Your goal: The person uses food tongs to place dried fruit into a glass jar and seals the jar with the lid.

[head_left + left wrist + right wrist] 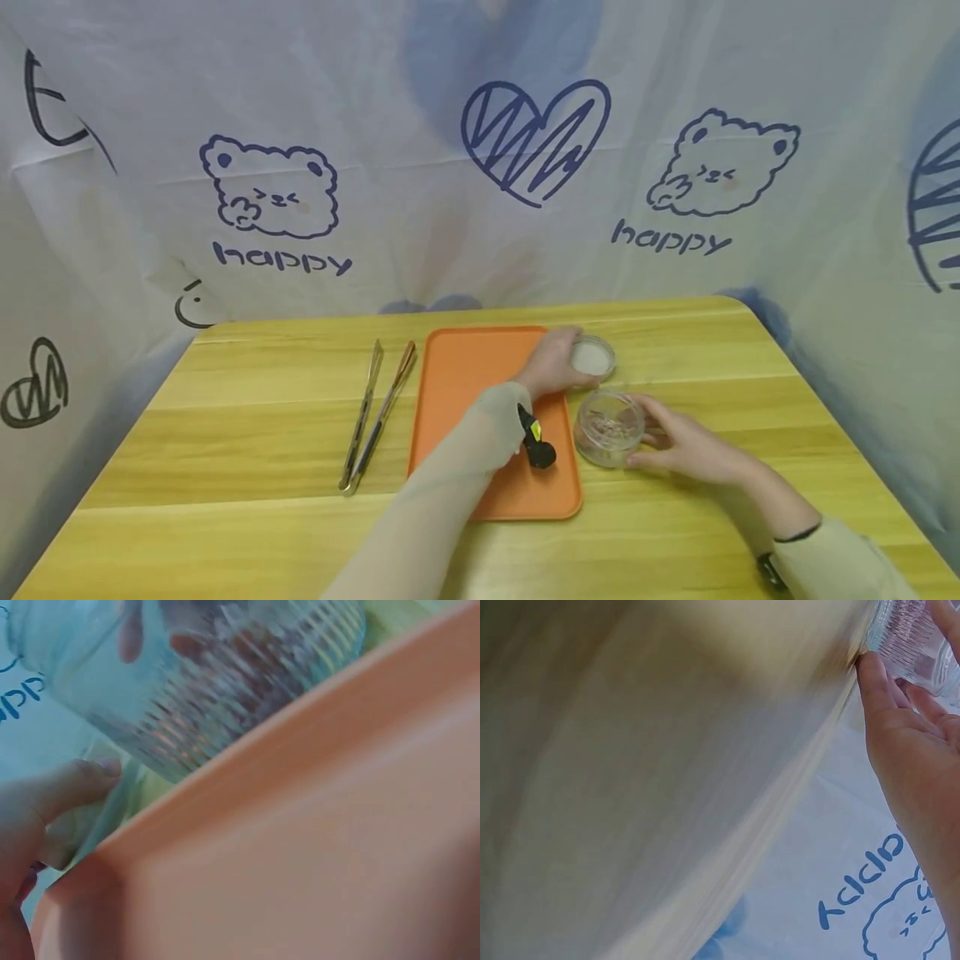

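My left hand [555,362] reaches across an orange tray [468,358] and grips a round, clear-rimmed lid [594,358] by its left edge. In the left wrist view, the thumb [90,776] lies along the lid's rim. Just nearer than the lid, a clear glass jar [609,429] stands uncovered beside the tray's right edge, small brownish bits showing inside. Its lower wall is ribbed in the left wrist view. My right hand [686,446] holds the jar from the right, thumb toward the near side and fingers along the far side.
Metal tongs [378,421] lie spread on the wooden table [247,417], left of the tray. Behind the table hangs a pale cloth [405,208] with bear and heart drawings. A black wrist strap [536,442] on the left sleeve hangs over the tray.
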Demonstrator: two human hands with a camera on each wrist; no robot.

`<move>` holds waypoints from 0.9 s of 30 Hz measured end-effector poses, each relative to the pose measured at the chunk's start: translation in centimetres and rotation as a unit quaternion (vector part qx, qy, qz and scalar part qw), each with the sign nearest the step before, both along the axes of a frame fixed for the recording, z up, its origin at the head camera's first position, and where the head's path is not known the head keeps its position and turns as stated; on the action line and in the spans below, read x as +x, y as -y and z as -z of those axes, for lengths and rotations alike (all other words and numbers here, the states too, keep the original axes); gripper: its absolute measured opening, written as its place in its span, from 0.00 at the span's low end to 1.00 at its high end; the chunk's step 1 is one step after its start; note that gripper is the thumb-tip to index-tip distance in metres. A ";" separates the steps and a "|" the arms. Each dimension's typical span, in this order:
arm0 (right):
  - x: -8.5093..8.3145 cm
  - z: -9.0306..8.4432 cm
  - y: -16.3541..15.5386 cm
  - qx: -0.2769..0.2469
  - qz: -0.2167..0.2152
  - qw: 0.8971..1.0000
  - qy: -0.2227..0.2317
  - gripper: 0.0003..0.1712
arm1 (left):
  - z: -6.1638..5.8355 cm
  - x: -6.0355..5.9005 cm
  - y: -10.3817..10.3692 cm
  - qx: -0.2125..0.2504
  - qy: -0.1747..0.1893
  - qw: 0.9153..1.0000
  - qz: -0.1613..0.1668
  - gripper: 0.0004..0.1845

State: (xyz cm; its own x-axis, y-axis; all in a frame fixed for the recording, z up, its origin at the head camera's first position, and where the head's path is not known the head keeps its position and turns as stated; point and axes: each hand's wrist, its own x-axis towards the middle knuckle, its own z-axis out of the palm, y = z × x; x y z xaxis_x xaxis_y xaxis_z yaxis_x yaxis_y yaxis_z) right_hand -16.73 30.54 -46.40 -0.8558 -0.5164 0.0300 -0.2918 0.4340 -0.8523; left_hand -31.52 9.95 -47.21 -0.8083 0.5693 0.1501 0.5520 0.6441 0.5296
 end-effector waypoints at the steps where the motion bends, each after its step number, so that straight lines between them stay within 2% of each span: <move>1: 0.0 0.1 0.0 0.001 0.000 1.000 -0.001 0.49 | 0.0 0.0 0.2 0.027 0.006 1.000 -0.002 0.49; 5: 0.0 0.2 0.2 0.000 0.001 1.000 -0.009 0.49 | -0.6 0.4 1.0 0.132 0.022 0.991 0.006 0.49; 8: 0.0 0.1 0.3 0.000 0.001 1.000 -0.020 0.48 | -1.5 1.0 1.7 0.164 0.014 0.986 0.019 0.49; 17: 0.2 -0.2 0.4 0.007 0.001 1.000 -0.025 0.48 | -3.5 2.8 4.2 0.159 -0.035 0.985 0.054 0.50; 21: 0.2 0.0 0.4 0.010 0.002 1.000 -0.029 0.48 | -4.3 3.8 5.4 0.131 -0.066 0.986 0.081 0.51; 24: 0.2 0.0 0.4 0.012 0.006 1.000 -0.024 0.49 | -4.8 4.7 6.0 0.099 -0.104 0.984 0.108 0.52; 27: 0.2 -0.2 0.4 0.012 0.005 1.000 -0.015 0.49 | -5.2 5.5 6.5 0.073 -0.148 0.978 0.129 0.54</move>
State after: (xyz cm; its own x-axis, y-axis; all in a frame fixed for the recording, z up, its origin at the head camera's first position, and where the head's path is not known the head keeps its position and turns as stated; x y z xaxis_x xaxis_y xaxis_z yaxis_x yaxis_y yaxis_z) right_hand -16.48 30.10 -46.25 -0.8600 -0.5083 0.0446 -0.3132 0.4569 -0.8325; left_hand -26.01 3.50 -42.00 -0.5493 0.7041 0.4501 0.8292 0.3926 0.3979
